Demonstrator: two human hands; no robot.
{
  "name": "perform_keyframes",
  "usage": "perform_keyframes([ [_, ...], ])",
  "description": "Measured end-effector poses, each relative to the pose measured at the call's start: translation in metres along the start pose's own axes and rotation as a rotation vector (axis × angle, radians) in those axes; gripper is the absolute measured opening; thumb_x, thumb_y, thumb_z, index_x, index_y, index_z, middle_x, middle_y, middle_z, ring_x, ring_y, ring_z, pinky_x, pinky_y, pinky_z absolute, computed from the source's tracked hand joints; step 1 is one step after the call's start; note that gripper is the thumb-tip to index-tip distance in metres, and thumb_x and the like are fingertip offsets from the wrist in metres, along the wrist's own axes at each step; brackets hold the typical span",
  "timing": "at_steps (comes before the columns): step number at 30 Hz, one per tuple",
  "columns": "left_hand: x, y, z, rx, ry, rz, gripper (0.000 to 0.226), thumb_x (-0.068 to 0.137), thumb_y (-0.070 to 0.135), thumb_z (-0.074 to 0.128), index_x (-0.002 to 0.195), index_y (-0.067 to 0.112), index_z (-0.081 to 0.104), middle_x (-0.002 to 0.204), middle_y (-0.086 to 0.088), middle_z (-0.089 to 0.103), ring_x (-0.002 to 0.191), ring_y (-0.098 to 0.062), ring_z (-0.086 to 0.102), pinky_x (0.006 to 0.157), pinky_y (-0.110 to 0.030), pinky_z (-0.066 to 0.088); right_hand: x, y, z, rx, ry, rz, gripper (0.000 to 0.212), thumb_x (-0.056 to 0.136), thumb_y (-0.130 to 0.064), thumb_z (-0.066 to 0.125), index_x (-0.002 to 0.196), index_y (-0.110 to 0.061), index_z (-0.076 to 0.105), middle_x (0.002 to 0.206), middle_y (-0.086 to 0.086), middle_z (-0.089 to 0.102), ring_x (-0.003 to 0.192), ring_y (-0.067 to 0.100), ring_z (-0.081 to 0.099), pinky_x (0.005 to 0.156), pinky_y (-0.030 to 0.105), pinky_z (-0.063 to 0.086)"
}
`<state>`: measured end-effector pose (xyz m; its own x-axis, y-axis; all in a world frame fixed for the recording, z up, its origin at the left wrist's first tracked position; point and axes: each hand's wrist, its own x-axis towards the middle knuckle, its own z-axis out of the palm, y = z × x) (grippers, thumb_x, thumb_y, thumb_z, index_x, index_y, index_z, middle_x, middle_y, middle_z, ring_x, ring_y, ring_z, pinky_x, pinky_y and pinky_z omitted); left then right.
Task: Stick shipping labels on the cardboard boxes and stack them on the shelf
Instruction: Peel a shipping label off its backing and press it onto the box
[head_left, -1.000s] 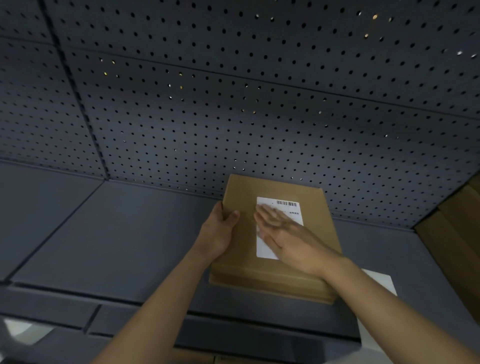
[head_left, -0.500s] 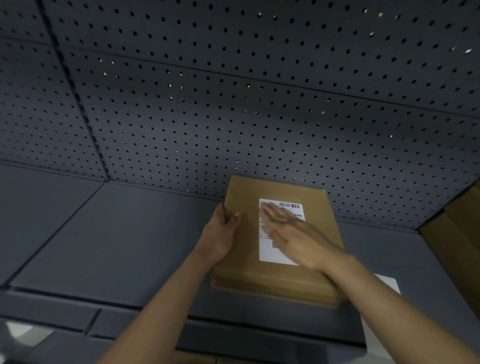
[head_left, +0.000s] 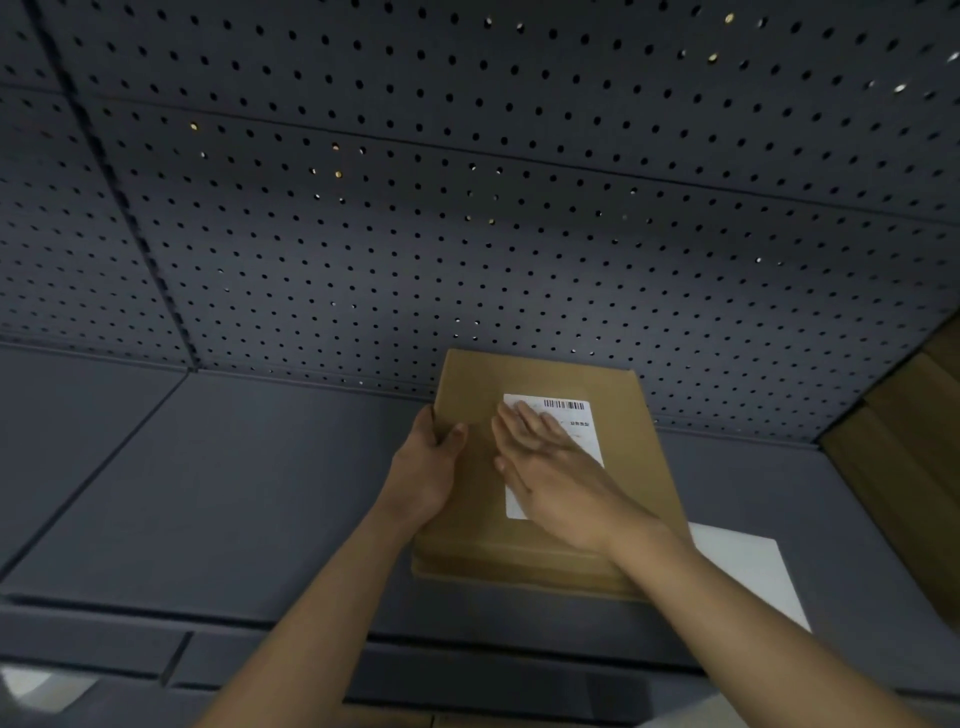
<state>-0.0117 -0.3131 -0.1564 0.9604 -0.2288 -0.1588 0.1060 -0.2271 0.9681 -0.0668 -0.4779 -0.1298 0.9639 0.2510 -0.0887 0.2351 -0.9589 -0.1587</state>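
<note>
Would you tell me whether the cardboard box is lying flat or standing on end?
Flat: the cardboard box rests on the shelf, its broad labelled face up under the right hand.

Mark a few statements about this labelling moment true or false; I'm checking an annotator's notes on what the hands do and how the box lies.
1. The right hand lies flat, fingers straight, on the label. True.
2. The left hand rests on the shelf, clear of the cardboard box. False: it grips the box's left edge, thumb on top.
3. A barcode is printed near the label's far edge. True.
4. The cardboard box stands on end, leaning against the pegboard. False: it lies flat on the shelf, label side up.
</note>
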Motion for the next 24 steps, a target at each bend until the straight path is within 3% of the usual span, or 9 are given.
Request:
perform_keyframes([
  [2,0.0,-0.001,0.0,0.007,0.001,0.004,0.028,0.101,0.036,0.047,0.126,0.024,0.053,0.115,0.004,0.066,0.105,-0.017,0.063,0.092,-0.037,0.051,-0.015,-0.009,0.004,0.005,0.018,-0.028,0.057,0.108,-0.035,0.019,0.157,-0.012,0.005,0.165,0.001,-0.006,0.15,0.011,-0.017,0.121,0.026,-0.012],
  [7,-0.001,0.001,0.0,0.0,-0.017,0.01,0.028,0.102,0.035,0.046,0.128,0.024,0.052,0.117,0.005,0.065,0.104,-0.014,0.062,0.078,-0.025,0.048,-0.028,-0.006,-0.002,0.114,0.004,-0.054,0.055,0.108,-0.037,0.022,0.157,-0.018,0.007,0.16,-0.013,-0.006,0.146,-0.003,-0.016,0.114,0.013,-0.015],
  [9,-0.001,0.002,-0.001,-0.003,-0.028,0.007,0.029,0.103,0.036,0.045,0.13,0.027,0.049,0.117,0.007,0.063,0.103,-0.011,0.062,0.072,-0.02,0.046,-0.018,0.008,-0.005,0.143,-0.011,-0.014,0.056,0.107,-0.04,0.02,0.157,-0.02,0.005,0.161,-0.013,-0.006,0.146,-0.003,-0.014,0.118,0.017,-0.011],
  [12,-0.003,0.004,-0.001,-0.012,-0.04,-0.006,0.031,0.102,0.038,0.045,0.132,0.032,0.046,0.118,0.009,0.062,0.106,-0.013,0.061,0.075,-0.021,0.045,0.001,0.036,-0.011,0.108,-0.008,0.115,0.058,0.106,-0.046,0.013,0.157,-0.02,0.0,0.163,-0.006,-0.008,0.149,0.006,-0.013,0.123,0.028,-0.004],
  [17,-0.005,0.007,-0.001,-0.015,-0.032,-0.014,0.033,0.102,0.039,0.046,0.132,0.028,0.047,0.12,0.007,0.063,0.108,-0.016,0.062,0.087,-0.031,0.049,0.012,0.05,-0.012,0.085,0.028,0.147,0.057,0.107,-0.043,0.013,0.156,-0.017,0.0,0.164,-0.002,-0.006,0.15,0.008,-0.009,0.122,0.026,-0.005],
  [21,-0.008,0.007,-0.001,-0.001,-0.022,-0.02,0.033,0.1,0.042,0.047,0.129,0.028,0.051,0.118,0.006,0.065,0.105,-0.017,0.064,0.092,-0.037,0.051,0.006,0.047,-0.011,0.15,0.123,0.147,0.056,0.107,-0.042,0.02,0.157,-0.016,0.014,0.165,-0.001,0.007,0.151,0.008,0.0,0.121,0.024,-0.001],
  [24,-0.01,0.01,-0.002,0.024,0.003,-0.022,0.034,0.099,0.044,0.049,0.126,0.025,0.057,0.114,0.005,0.068,0.103,-0.018,0.066,0.093,-0.041,0.053,-0.011,0.047,-0.013,0.226,0.241,0.192,0.051,0.106,-0.04,0.034,0.151,-0.017,0.036,0.161,0.0,0.025,0.151,0.012,0.013,0.122,0.032,0.017],
])
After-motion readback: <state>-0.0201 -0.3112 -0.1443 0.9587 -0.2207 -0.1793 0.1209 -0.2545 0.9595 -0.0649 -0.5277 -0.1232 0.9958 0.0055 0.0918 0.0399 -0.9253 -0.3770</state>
